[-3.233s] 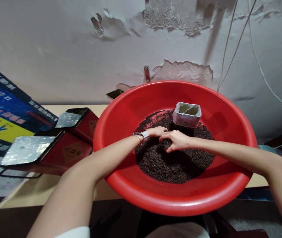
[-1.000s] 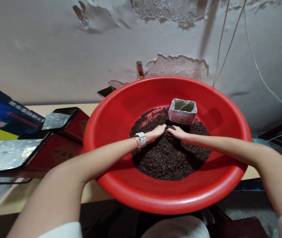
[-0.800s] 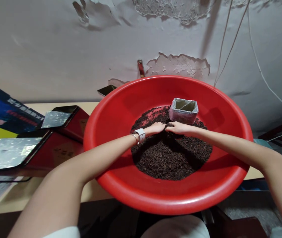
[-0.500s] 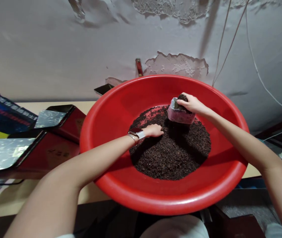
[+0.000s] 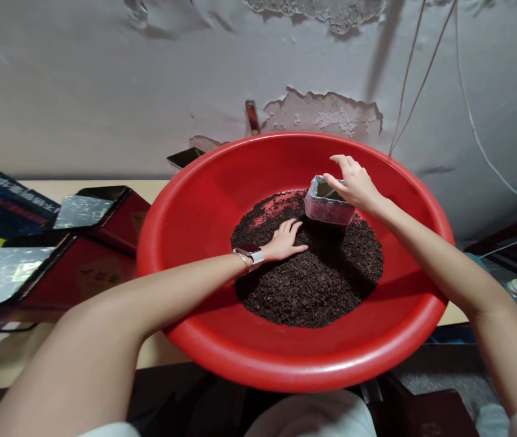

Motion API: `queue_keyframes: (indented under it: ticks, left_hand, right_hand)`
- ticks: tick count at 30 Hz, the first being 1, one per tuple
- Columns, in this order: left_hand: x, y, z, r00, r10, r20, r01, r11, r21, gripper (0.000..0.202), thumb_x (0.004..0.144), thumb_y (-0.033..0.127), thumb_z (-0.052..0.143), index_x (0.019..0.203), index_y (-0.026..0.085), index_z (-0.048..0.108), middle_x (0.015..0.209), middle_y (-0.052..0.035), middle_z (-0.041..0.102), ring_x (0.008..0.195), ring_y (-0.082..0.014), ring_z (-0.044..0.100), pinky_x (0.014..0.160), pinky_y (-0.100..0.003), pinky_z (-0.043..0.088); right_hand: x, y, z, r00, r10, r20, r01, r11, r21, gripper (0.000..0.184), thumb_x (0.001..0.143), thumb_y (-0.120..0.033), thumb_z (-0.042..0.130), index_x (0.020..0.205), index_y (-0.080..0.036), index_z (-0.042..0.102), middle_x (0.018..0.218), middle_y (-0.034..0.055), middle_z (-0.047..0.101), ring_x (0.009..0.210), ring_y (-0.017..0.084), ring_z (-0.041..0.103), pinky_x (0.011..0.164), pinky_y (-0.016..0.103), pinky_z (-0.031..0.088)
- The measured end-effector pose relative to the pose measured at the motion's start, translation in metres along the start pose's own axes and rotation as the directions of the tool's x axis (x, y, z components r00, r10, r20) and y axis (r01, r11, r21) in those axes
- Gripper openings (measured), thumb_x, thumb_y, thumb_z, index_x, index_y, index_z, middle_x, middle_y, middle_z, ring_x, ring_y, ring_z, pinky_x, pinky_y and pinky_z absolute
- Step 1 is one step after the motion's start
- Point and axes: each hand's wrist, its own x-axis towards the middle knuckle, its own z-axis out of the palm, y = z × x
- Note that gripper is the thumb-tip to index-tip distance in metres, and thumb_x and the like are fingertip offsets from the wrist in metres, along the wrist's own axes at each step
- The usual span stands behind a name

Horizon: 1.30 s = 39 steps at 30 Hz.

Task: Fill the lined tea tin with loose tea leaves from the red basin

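Note:
A big red plastic basin (image 5: 295, 367) holds a heap of dark, dry loose leaves that look like tea (image 5: 313, 291). On the far right of the heap stands a small clear plastic tub (image 5: 330, 211) with a bag-like lining at its rim. My right hand (image 5: 354, 183) is over the tub's right side, fingers spread, with nothing in it. How full the tub is I cannot tell. My left hand (image 5: 284, 240), a watch on its wrist, rests on the leaves left of the tub, its fingers apart.
Dark red boxes (image 5: 99, 270) with silvery lining lie open to the left on the pale table (image 5: 162, 352). Behind them is a blue printed package (image 5: 3, 200). A peeling wall (image 5: 104, 91) rises behind the basin, with cables (image 5: 411, 67) hanging at the right.
My right hand has let go of its clump of leaves at the tub and opened. My left hand, closed before, has spread its fingers on the heap.

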Motion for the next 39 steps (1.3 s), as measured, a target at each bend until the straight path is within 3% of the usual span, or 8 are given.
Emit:
queue_keyframes:
  ticks: [3,6,14,22,25,28,31,39]
  left_hand:
    - [0.006,-0.003,-0.007,0.997,-0.054,0.046,0.057,0.997,-0.051,0.082,0.089,0.059,0.042,0.152,0.014,0.016,0.161,-0.0152,0.007,0.148,-0.0318,0.002,0.117,-0.050,0.015]
    - [0.019,-0.006,-0.012,0.989,-0.124,0.087,0.128,0.991,-0.046,0.074,0.093,0.058,0.033,0.152,0.014,0.020,0.161,-0.0143,0.013,0.148,-0.0321,0.002,0.117,-0.049,0.013]
    - [0.051,0.005,0.013,0.993,-0.078,0.092,0.061,0.983,0.174,0.059,0.094,0.046,0.038,0.140,0.009,0.039,0.147,-0.0179,0.041,0.136,-0.0346,0.033,0.109,-0.046,0.032]
    - [0.018,0.017,-0.003,0.970,0.064,0.234,-0.112,0.973,0.202,0.044,0.094,0.026,0.036,0.135,0.015,0.047,0.134,-0.0153,0.050,0.119,-0.0284,0.051,0.104,-0.040,0.037]
    - [0.000,0.025,-0.015,0.950,0.089,0.299,-0.119,0.989,0.086,0.052,0.094,0.049,0.038,0.135,0.018,0.048,0.130,-0.0139,0.052,0.119,-0.0272,0.052,0.105,-0.037,0.036]
    - [-0.015,0.031,-0.021,0.919,0.094,0.383,-0.102,0.995,0.002,0.084,0.073,0.075,0.055,0.141,0.026,0.041,0.138,-0.0128,0.046,0.126,-0.0326,0.047,0.106,-0.042,0.036]
    - [-0.022,0.035,-0.021,0.902,0.131,0.412,-0.155,0.988,0.024,0.101,0.059,0.073,0.069,0.144,0.029,0.037,0.142,-0.0136,0.042,0.129,-0.0362,0.043,0.106,-0.045,0.035]
    - [-0.030,0.040,-0.016,0.923,0.149,0.355,-0.207,0.970,0.130,0.060,0.079,0.049,0.062,0.133,0.024,0.049,0.123,-0.0127,0.057,0.110,-0.0312,0.059,0.091,-0.038,0.046]
  right_hand:
    - [0.001,0.001,-0.001,1.000,-0.015,-0.015,0.015,1.000,-0.004,0.048,0.094,-0.047,0.038,0.129,-0.016,0.047,0.123,0.0163,0.055,0.113,0.032,0.052,0.094,0.049,0.041]
    - [0.001,0.003,0.002,0.999,-0.039,-0.023,0.038,0.999,-0.038,0.045,0.094,-0.044,0.038,0.127,-0.015,0.048,0.122,0.0164,0.057,0.112,0.031,0.052,0.093,0.047,0.040]
    - [0.004,0.017,0.010,1.000,-0.025,-0.019,0.021,0.988,-0.153,0.041,0.096,-0.039,0.038,0.123,-0.012,0.051,0.117,0.0161,0.061,0.108,0.031,0.054,0.089,0.043,0.041]
    - [0.008,0.030,0.006,0.998,0.021,-0.051,-0.028,0.991,-0.131,0.039,0.096,-0.039,0.036,0.121,-0.012,0.051,0.113,0.0169,0.062,0.104,0.030,0.055,0.087,0.043,0.040]
    - [0.009,0.032,0.006,0.998,0.030,-0.047,-0.035,0.993,-0.116,0.039,0.096,-0.039,0.037,0.120,-0.011,0.051,0.111,0.0171,0.063,0.104,0.030,0.055,0.087,0.044,0.040]
    - [0.009,0.032,0.006,0.998,0.036,-0.048,-0.040,0.994,-0.101,0.038,0.096,-0.038,0.038,0.119,-0.011,0.051,0.109,0.0171,0.063,0.103,0.030,0.056,0.087,0.045,0.041]
    - [0.010,0.032,0.004,0.997,0.042,-0.069,-0.047,0.997,-0.066,0.036,0.095,-0.038,0.040,0.117,-0.012,0.052,0.107,0.0162,0.064,0.101,0.030,0.057,0.087,0.046,0.041]
    - [0.017,0.048,-0.002,0.965,0.243,-0.103,-0.203,0.933,0.299,0.029,0.093,-0.042,0.044,0.106,-0.018,0.054,0.086,0.0069,0.066,0.082,0.023,0.059,0.080,0.038,0.043]
